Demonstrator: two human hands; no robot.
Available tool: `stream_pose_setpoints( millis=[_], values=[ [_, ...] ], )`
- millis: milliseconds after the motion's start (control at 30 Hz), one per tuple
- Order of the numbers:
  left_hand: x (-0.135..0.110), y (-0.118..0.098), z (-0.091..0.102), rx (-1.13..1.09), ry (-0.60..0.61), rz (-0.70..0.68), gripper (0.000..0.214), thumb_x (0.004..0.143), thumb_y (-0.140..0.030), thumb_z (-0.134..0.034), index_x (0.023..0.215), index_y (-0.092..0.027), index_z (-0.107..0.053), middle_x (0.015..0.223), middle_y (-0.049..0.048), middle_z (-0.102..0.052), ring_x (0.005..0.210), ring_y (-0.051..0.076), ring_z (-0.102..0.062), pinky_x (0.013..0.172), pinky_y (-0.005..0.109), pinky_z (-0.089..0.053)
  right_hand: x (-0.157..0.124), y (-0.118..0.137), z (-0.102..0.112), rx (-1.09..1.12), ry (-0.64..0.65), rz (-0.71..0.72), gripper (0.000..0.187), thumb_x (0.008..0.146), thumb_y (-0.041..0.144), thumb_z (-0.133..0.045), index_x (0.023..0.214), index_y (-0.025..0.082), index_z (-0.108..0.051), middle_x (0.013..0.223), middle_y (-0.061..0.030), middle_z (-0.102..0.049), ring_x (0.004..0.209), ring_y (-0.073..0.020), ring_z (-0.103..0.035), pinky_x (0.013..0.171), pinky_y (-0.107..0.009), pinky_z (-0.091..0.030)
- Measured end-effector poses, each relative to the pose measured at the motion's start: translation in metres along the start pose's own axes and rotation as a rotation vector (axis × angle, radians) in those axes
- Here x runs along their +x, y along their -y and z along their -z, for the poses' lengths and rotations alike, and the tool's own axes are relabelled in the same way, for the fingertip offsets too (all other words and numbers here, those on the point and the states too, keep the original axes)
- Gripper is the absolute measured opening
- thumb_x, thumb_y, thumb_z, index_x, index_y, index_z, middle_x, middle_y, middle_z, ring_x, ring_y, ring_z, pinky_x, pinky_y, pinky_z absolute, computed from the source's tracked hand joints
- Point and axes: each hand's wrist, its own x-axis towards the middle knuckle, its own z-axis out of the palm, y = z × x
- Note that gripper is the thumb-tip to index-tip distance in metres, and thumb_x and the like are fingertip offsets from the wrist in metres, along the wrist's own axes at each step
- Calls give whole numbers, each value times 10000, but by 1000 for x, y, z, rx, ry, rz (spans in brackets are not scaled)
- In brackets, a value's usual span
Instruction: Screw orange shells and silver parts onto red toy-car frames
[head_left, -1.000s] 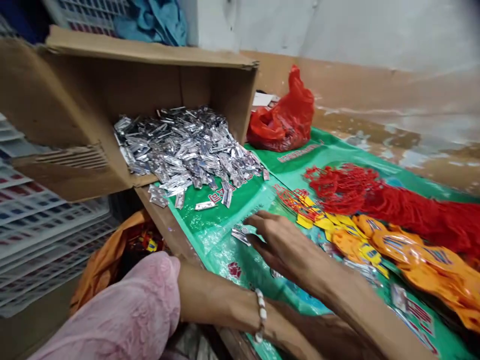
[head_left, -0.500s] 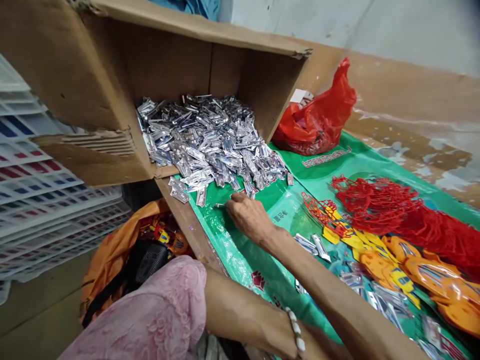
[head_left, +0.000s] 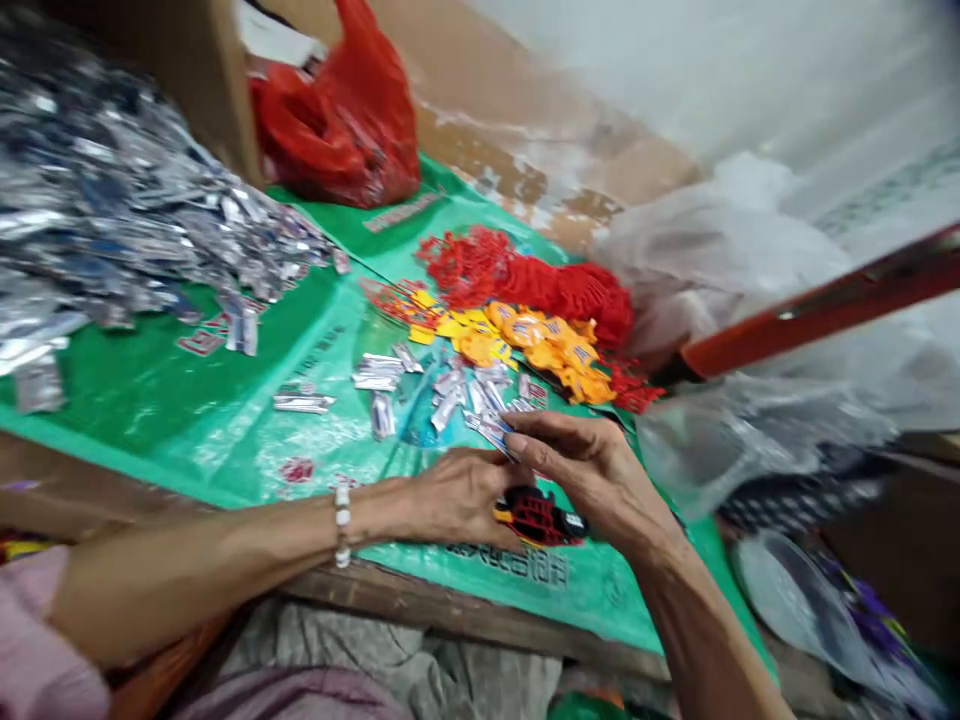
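My left hand (head_left: 457, 495) rests low on the green plastic sheet (head_left: 225, 430), fingers closed around a small red and black toy piece (head_left: 538, 517). My right hand (head_left: 592, 470) is just to its right and pinches a silver foil packet (head_left: 495, 432) by its end above the toy piece. Several more silver packets (head_left: 450, 390) lie scattered on the sheet just beyond both hands. A white bead bracelet (head_left: 342, 524) circles my left wrist.
A large heap of silver packets (head_left: 112, 230) spills from a cardboard box (head_left: 214, 90) at the left. A red plastic bag (head_left: 337, 120) sits at the back. Red tassels (head_left: 525, 280) and orange-yellow pieces (head_left: 525, 345) lie mid-sheet. Clear plastic bags (head_left: 750, 330) and an orange bar (head_left: 817, 310) are at the right.
My right hand came back from the silver heap with a packet and met my left hand near the sheet's front edge. The view swung right, so the box slid off to the left.
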Motion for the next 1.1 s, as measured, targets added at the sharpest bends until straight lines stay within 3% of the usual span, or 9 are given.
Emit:
stream_pose_setpoints(
  millis=[133, 233, 400, 567, 700, 800, 867, 967, 1100],
  values=[
    [2, 2, -1, 273, 68, -72, 466, 742, -385, -808, 1123, -171, -644, 1079, 80, -688, 1012, 282, -638, 919, 362, -473, -49, -36, 26, 24, -181, -72, 303, 768, 471, -735, 958, 242, -793, 825, -33, -727, 766, -190, -642, 678, -314, -524],
    [1, 4, -3, 448, 69, -126, 450, 808, -444, -753, 1133, -165, -616, 1037, 76, -702, 933, 241, -668, 838, 319, -501, -67, -54, 31, -40, -200, -31, 247, 795, 441, -721, 949, 265, -797, 750, -27, -667, 728, -166, -603, 651, -294, -492],
    [-1, 5, -5, 551, 47, -78, 518, 796, -489, -753, 1174, -180, -583, 1065, 70, -712, 932, 249, -688, 803, 313, -513, -71, -67, 32, -113, -167, 70, 215, 871, 366, -652, 1033, 294, -774, 847, -47, -671, 782, -173, -609, 655, -300, -488],
    [1, 2, -4, 625, 87, 48, 662, 767, -523, -767, 1262, -160, -516, 1019, 82, -721, 878, 282, -704, 718, 314, -504, -63, -66, 35, -220, -111, 196, 210, 892, 268, -642, 1061, 300, -762, 753, -9, -598, 695, -123, -566, 575, -243, -444],
    [3, 0, -4, 617, 83, 27, 594, 773, -470, -778, 1215, -156, -536, 988, 72, -728, 862, 271, -709, 701, 296, -491, -59, -64, 31, -243, -97, 234, 222, 903, 243, -631, 1086, 287, -748, 787, -8, -615, 722, -119, -586, 592, -238, -460],
    [4, -1, -5, 626, 75, 6, 563, 775, -459, -779, 1189, -154, -551, 1006, 78, -731, 886, 272, -711, 729, 297, -494, -62, -62, 23, -146, -271, 147, 205, 873, 268, -669, 1066, 274, -740, 831, -5, -656, 737, -118, -616, 633, -241, -501],
    [4, -2, -6, 638, 72, 12, 580, 763, -457, -791, 1196, -154, -553, 1028, 83, -731, 884, 273, -713, 740, 301, -498, -67, -61, 15, -27, -403, 35, 307, 833, 305, -712, 1139, 280, -706, 841, 0, -669, 681, -111, -613, 592, -237, -516],
    [4, -1, -6, 645, 60, -8, 571, 767, -472, -783, 1187, -153, -564, 1006, 75, -735, 836, 257, -716, 716, 295, -502, -78, -57, -4, 159, -485, -136, 478, 788, 352, -743, 1247, 261, -650, 779, 11, -642, 529, -85, -541, 432, -212, -468],
    [4, 2, -6, 670, 53, -54, 536, 772, -466, -775, 1158, -158, -568, 975, 58, -736, 816, 248, -718, 689, 293, -509, -89, -52, -30, 383, -590, -298, 491, 731, 390, -785, 1180, 231, -665, 791, 23, -625, 428, -77, -553, 371, -222, -481]
  ],
)
